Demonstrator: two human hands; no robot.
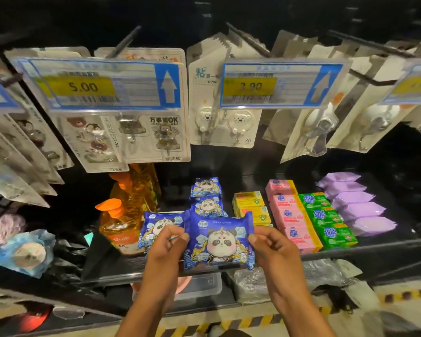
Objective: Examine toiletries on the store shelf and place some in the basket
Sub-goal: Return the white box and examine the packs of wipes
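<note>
Centre frame, the wipes pack [219, 239] is royal blue, printed with a black-and-white cartoon panda and pale cloud swirls. Rightward: yellow boxes [249, 199], pink bars [288, 216], green bars [325, 216], lilac packs [357, 205]. Along the bottom, floor tape [248, 322] is striped yellow and black.

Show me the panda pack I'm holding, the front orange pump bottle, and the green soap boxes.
panda pack [219, 242]: head view, on the panda's face.
front orange pump bottle [120, 227]: head view, on the amber body below the pump.
green soap boxes [325, 216]: head view, on the middle box's top.
</note>
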